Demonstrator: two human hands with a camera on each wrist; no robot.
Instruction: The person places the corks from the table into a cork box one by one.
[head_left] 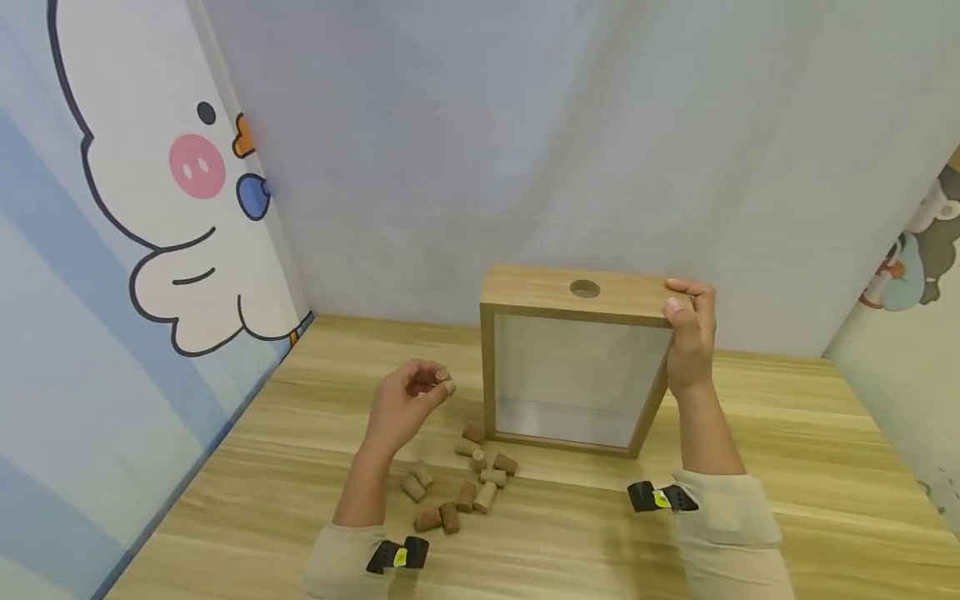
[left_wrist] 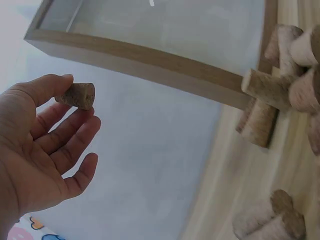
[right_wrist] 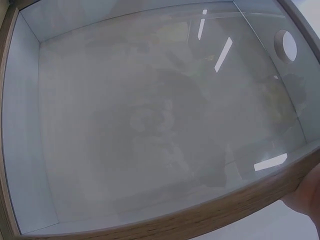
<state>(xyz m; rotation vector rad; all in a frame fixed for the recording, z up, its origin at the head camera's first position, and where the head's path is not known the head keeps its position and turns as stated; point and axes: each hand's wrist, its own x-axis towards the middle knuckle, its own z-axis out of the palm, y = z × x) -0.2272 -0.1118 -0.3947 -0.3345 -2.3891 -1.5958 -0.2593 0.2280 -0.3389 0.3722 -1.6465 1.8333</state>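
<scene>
A wooden box frame [head_left: 491,367] with a clear front pane and a round hole [head_left: 585,288] in its top stands upright on the table. My right hand [head_left: 692,337] grips its top right corner, thumb toward the front edge. Left of the box, my left hand [head_left: 405,404] pinches a wine cork [left_wrist: 77,95] between thumb and fingertips, above the tabletop. The other fingers of that hand are loosely bent in the left wrist view. Several loose corks [head_left: 466,497] lie in front of the box's lower left corner. Through the pane in the right wrist view, a white interior and reflections show.
The wood-grain table [head_left: 570,533] meets a pale grey curtain [head_left: 450,167] behind the box. A cartoon-printed curtain [head_left: 150,250] hangs at the left, and another printed surface [head_left: 915,242] is at the right. Two corks [head_left: 417,481] lie close by the left forearm.
</scene>
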